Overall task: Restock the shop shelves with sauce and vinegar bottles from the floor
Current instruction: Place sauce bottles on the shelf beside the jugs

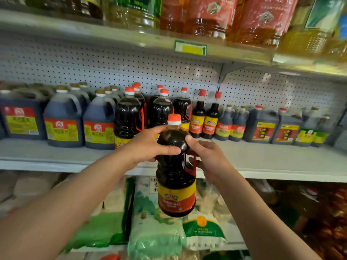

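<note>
Bottle (175, 166) under handling: a tall clear plastic container filled with near-black sauce, closed by an orange cap on a white collar, with a red moulded carry handle on its right flank and a red and yellow label banding its lower body. It is held upright in the air in front of the middle shelf (272, 158), its base hanging below the shelf's front lip and its cap level with the stock behind it. It rests on no surface.

Left hand (150, 145) comes in from the lower left with the forearm stretched forward. Its fingers wrap across the bottle's shoulder just under the neck and the thumb lies across the near face, a firm clasp on the upper body.

Right hand (210, 158) comes in from the lower right. Its thumb presses on the shoulder near the left thumb, and its fingers curl round the bottle's right side at the red handle; whether they pass through the handle cannot be told.

Matching bottles (129, 117) with orange caps stand on the middle shelf directly behind, dark blue jugs (63, 124) to their left, smaller bottles and jugs to their right. Oil containers (206, 15) fill the upper shelf. Green and white sacks (155, 228) lie on the shelf below.
</note>
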### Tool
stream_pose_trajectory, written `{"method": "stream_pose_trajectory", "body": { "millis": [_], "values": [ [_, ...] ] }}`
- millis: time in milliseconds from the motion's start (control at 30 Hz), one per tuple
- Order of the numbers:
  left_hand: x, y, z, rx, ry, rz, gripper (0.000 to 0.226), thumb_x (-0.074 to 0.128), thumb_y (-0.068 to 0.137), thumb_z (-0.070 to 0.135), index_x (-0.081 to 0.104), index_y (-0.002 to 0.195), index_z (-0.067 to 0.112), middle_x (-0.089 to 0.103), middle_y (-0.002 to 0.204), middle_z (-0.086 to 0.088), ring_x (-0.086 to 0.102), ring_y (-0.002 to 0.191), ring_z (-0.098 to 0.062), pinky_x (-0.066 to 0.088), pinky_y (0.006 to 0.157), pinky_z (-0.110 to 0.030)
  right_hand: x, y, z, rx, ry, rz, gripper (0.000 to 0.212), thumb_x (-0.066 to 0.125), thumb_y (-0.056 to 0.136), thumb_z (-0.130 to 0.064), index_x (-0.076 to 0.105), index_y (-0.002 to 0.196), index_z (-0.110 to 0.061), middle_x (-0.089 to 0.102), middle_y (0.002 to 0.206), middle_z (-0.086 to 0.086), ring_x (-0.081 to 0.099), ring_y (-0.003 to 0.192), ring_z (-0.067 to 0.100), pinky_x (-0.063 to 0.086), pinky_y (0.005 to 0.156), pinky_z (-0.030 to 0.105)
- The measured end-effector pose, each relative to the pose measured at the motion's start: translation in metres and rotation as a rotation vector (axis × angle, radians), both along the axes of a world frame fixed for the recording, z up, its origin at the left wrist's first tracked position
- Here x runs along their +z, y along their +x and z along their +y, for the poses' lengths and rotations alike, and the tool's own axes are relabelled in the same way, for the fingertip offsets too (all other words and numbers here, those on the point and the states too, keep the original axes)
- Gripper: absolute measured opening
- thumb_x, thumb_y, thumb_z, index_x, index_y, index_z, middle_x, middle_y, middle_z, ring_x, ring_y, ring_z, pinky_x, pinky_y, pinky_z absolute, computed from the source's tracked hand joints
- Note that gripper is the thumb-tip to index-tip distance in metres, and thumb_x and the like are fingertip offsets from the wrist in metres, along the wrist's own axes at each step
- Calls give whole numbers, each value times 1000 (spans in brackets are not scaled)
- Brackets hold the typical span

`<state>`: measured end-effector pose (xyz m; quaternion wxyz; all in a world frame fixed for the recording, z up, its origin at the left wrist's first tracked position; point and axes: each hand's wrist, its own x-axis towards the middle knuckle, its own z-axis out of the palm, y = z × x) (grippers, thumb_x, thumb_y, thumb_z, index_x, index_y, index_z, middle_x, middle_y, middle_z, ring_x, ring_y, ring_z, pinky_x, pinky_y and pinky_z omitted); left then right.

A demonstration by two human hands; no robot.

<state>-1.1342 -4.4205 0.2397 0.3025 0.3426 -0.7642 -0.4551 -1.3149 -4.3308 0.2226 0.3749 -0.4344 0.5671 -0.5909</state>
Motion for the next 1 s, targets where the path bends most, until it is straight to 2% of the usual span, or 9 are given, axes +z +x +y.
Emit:
{"method": "stream_pose_trajectory", "body": {
  "millis": [100,233,400,467,600,700,833,933,1000],
  "values": [
    [22,-3,-32,39,-55,-35,88,91,59,49,50,136,52,66,122,13,65,107,-14,61,81,-40,13,-4,-37,52,-55,-41,31,68,92,-39,74,102,-10,78,96,0,70,94,14,53,86,33],
    [42,-9,-75,85,-137,-68,91,89,58,54,48,139,50,62,129,11,61,115,-17,60,79,-36,28,-10,-87,78,-98,-42,34,66,93,-38,73,109,-9,78,98,1,74,91,14,54,83,33],
    [46,-25,-119,169,-219,-144,98,88,56,60,43,142,52,58,138,8,56,124,-21,55,95,-45,26,-25,-140,121,-121,-44,50,69,82,-47,71,113,-7,76,111,9,71,108,24,54,92,40],
    [40,-30,-129,194,-231,-192,98,87,58,61,39,144,52,57,139,8,55,125,-22,54,97,-46,19,-31,-153,153,-126,-63,52,66,85,-43,68,118,-2,75,113,11,71,107,24,54,89,38],
    [32,-38,-135,243,-312,-281,97,81,64,67,35,147,49,54,144,8,53,130,-21,48,104,-41,7,-43,-166,202,-166,-62,40,59,95,-36,67,120,-6,74,117,11,71,109,24,55,90,38],
    [34,-42,-130,259,-331,-334,98,77,66,69,29,150,49,52,147,7,50,134,-21,43,104,-35,2,-47,-166,174,-180,35,46,57,97,-40,64,123,-3,73,117,10,71,110,21,57,92,38],
    [29,-42,-120,243,-420,-197,116,86,66,52,7,150,59,44,154,4,41,141,-22,38,115,-44,-24,-49,-157,131,-238,76,42,64,93,-31,54,127,-10,71,120,8,69,112,19,58,87,30],
    [26,-41,-108,189,-429,-82,111,88,71,31,16,150,60,44,153,8,38,141,-11,32,115,-36,-62,-48,-144,192,-229,157,56,76,88,-24,51,138,-25,63,134,-2,60,125,13,54,99,38],
    [27,-42,-105,191,-421,-108,110,89,70,30,19,148,59,47,151,6,41,140,-14,33,111,-34,-85,-42,-138,208,-219,228,71,81,83,-19,46,143,-31,60,138,-7,57,127,7,51,104,40]
  ]
}}
